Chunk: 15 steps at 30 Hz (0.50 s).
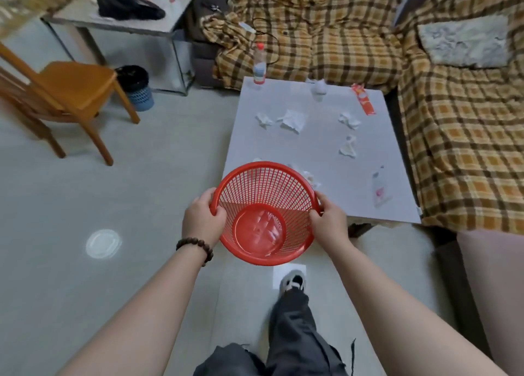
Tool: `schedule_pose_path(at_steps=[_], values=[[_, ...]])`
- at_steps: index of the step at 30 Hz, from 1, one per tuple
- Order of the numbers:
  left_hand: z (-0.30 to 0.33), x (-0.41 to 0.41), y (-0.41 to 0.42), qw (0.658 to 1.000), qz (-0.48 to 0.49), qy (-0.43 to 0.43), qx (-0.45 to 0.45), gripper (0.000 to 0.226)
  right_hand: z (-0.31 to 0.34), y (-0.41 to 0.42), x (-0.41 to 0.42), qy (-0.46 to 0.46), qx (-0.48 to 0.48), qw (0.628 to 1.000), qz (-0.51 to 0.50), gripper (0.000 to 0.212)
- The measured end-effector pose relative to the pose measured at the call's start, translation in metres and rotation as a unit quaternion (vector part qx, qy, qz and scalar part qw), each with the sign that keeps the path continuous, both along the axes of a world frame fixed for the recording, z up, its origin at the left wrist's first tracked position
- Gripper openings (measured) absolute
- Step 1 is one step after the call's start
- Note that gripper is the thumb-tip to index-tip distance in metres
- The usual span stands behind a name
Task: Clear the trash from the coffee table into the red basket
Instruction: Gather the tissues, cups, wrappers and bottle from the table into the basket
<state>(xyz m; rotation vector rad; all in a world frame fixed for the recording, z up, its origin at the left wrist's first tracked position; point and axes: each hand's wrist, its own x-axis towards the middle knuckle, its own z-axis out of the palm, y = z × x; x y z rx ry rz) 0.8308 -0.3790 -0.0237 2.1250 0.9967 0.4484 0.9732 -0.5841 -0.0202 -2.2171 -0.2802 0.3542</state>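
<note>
While we carry the basket (266, 214) toward the desk (317, 154), our left hand (202, 215) is curled around its rim at nine o'clock and our right hand (329, 218) grips the rim at three o'clock, so both are closed on it and it hangs in the air, mouth tilted toward us, its far edge over the desk's near left corner. It looks empty. Every bit of trash is on the desk: crumpled tissues (293, 120) around the middle, another tissue (348, 146) toward two o'clock from the basket, a red wrapper (363, 102) at the far right edge, a flattened tube (379, 187) near the right side, and a bottle (259, 65) standing at the far left corner. A few scraps sit partly hidden behind the basket's far rim. We judge the step in hand is placing the basket, and it will go best if we set it low at the near edge, or on the floor just beside the desk, mouth up and level, so one hand comes free. We should keep the rim from sweeping those hidden scraps off the edge, then gather the nearest pieces first and work outward toward twelve o'clock.
</note>
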Motion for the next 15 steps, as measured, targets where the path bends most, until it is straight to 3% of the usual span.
schedule_pose_path(at_steps=[8, 15], values=[[-0.006, 0.075, 0.076, 0.993, 0.112, -0.019, -0.028, 0.050, -0.024, 0.118, 0.119, 0.055, 0.026, 0.993, 0.104, 0.048], [-0.007, 0.129, 0.120, 0.981, 0.189, 0.024, -0.033, 0.054, -0.041, 0.191, 0.197, 0.110, 0.027, 0.972, 0.206, 0.040]])
